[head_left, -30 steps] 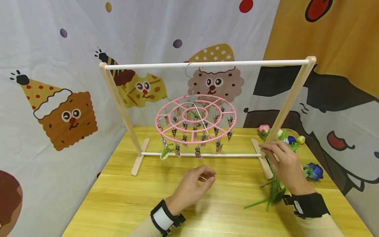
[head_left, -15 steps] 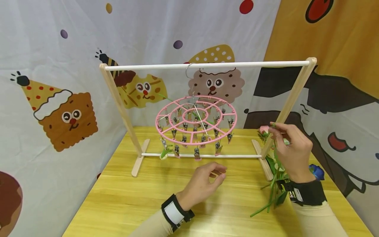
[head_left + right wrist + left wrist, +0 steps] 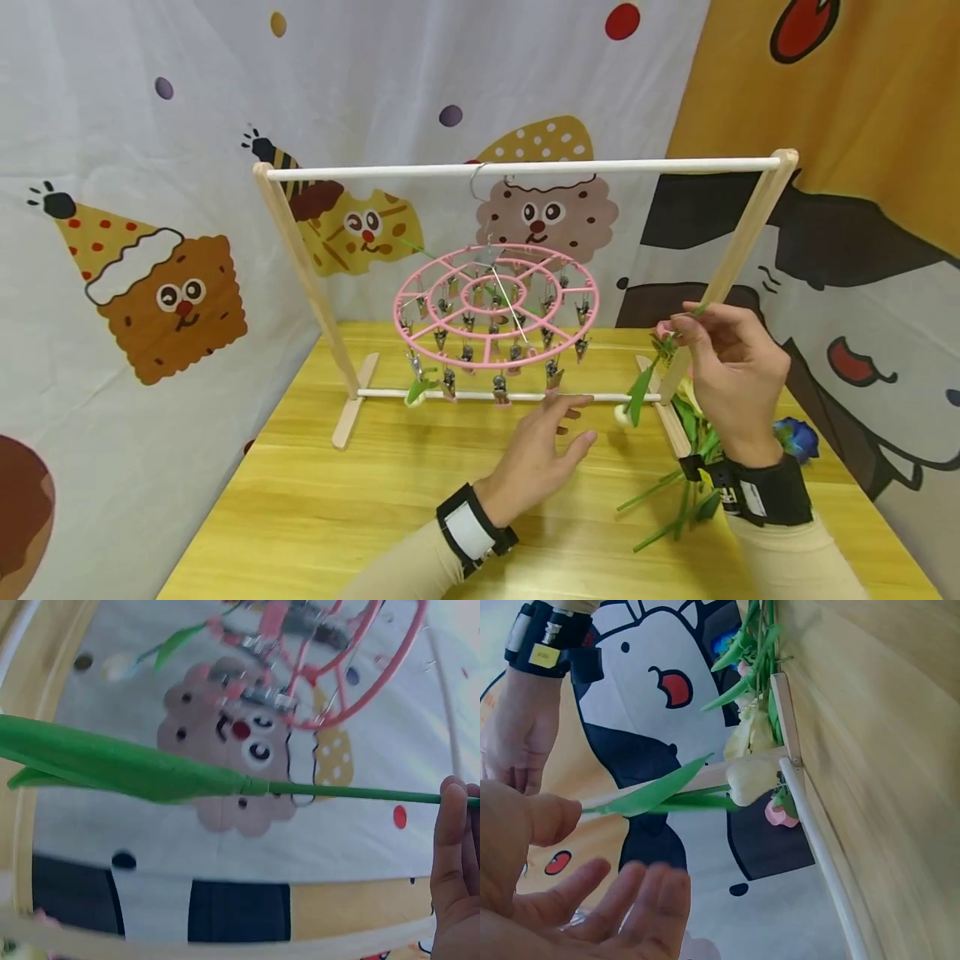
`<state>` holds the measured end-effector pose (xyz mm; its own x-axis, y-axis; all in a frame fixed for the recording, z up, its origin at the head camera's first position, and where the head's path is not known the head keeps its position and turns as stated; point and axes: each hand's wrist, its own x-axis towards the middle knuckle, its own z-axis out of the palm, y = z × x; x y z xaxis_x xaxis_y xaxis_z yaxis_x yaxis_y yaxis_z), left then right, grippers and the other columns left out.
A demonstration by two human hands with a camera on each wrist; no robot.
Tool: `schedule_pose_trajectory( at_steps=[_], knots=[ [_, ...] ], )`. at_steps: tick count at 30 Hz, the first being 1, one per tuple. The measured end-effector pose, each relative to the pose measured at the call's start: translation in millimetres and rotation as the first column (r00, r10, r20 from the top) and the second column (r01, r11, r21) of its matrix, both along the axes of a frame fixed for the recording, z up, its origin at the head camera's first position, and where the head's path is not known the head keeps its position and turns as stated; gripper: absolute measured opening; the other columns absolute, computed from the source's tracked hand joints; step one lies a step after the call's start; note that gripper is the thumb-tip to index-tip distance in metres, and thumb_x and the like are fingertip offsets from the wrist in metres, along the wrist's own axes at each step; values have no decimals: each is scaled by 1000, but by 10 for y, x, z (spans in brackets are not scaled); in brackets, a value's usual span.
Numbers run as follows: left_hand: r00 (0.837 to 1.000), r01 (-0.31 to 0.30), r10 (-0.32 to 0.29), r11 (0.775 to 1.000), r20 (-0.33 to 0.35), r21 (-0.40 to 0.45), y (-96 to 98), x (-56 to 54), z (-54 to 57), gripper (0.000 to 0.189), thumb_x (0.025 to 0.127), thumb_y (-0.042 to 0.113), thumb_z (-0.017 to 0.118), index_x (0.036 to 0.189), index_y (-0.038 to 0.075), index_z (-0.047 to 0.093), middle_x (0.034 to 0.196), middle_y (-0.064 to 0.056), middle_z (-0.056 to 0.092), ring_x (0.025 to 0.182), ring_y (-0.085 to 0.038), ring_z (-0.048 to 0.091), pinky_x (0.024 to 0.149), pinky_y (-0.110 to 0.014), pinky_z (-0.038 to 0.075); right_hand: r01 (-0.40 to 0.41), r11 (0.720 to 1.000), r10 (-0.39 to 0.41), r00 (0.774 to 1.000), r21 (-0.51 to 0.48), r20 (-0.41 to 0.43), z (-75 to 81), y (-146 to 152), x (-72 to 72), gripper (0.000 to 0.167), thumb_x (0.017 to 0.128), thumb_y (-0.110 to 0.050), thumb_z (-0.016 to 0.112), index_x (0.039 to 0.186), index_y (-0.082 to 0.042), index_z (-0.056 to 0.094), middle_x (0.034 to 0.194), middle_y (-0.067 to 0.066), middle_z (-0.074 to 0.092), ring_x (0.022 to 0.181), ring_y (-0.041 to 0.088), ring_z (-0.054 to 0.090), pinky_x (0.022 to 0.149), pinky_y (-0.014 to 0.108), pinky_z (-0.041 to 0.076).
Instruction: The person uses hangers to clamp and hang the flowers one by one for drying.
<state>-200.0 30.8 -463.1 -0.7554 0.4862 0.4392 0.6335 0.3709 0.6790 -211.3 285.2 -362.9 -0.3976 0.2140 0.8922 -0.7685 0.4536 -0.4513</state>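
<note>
My right hand [image 3: 738, 379] pinches the thin green stem of an artificial white tulip [image 3: 624, 415], whose bloom hangs downward beside the rack's right leg. The right wrist view shows the fingertips [image 3: 450, 814] on the stem, with the tulip's long green leaf [image 3: 127, 761] at the other end. My left hand [image 3: 534, 457] hovers over the table with fingers spread and holds nothing; in the left wrist view the tulip's leaf [image 3: 660, 789] lies behind its thumb. A pink round clip hanger [image 3: 489, 364] hangs before me, with another white tulip [image 3: 415, 398] in a clip at its front left.
A wooden rack with a white top bar [image 3: 600, 168] carries the hanger. Several artificial flowers lie at the right of the table [image 3: 300, 508], among them a blue flower [image 3: 797, 440], their stems [image 3: 660, 533] pointing towards me. A printed cloth [image 3: 360, 83] hangs behind.
My right hand has lifted the white tulip from the flower pile, and its bloom has swung out to the left of the hand. My left hand has moved right and slightly up, fingers spreading.
</note>
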Motion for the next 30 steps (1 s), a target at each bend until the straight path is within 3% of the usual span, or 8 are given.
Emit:
schedule_pose_trajectory(
  at_steps=[4,6,8,11,15,21,25,30],
  knots=[
    [998,-55,55,998,-20,-2,46,3,17,55,119,35,70,170,18,58,165,-7,69,152,-30,67,127,-53,59,-77,996,78,996,-39,31,-35,-103,93,24,98,26,75,122,24,73,107,2,90,92,6,86,87,16,69],
    [998,-63,63,998,-26,1,54,1,18,55,120,38,69,169,18,59,166,-7,70,156,-31,66,132,-56,55,-165,983,168,985,-82,28,-58,-155,142,21,100,26,72,121,26,71,109,7,90,93,9,87,85,17,70],
    [998,-55,55,998,-26,25,54,-4,19,52,120,38,69,166,17,63,162,-6,73,154,-29,67,131,-54,56,-272,954,275,961,-127,8,-83,-208,179,19,102,26,69,121,29,68,113,11,90,93,13,88,83,19,70],
    [997,-55,58,996,-40,71,37,-11,16,42,119,36,70,157,16,71,149,-4,79,141,-22,75,125,-47,62,-439,878,440,897,-189,-38,-122,-275,204,19,103,29,63,121,35,61,120,18,88,95,20,89,82,25,72],
    [997,-55,63,990,-55,131,-21,-2,15,28,116,28,76,139,12,81,128,-4,85,120,-15,81,112,-36,69,-515,832,518,854,-209,-43,-184,-318,229,20,105,29,60,123,37,58,120,22,86,98,24,90,82,28,73],
    [999,-47,51,988,-18,147,-168,60,21,21,112,25,80,129,12,84,116,-3,85,104,-7,78,96,-21,68,-470,863,498,854,-183,153,-336,-327,311,24,107,25,62,130,28,63,118,11,87,103,18,88,87,27,73],
    [997,-56,61,988,-35,143,-276,105,15,20,110,24,83,127,13,85,114,-1,85,99,-4,76,89,-20,67,-451,881,473,824,-143,311,-452,-361,363,25,107,24,64,131,23,67,120,1,87,101,12,86,89,26,72],
    [997,-60,66,989,-35,135,-408,145,21,19,108,22,85,125,14,86,111,0,86,97,-5,78,87,-21,68,-438,890,452,816,-125,360,-510,-458,390,22,104,25,67,124,20,73,113,-3,88,95,12,87,87,31,74]
  ],
)
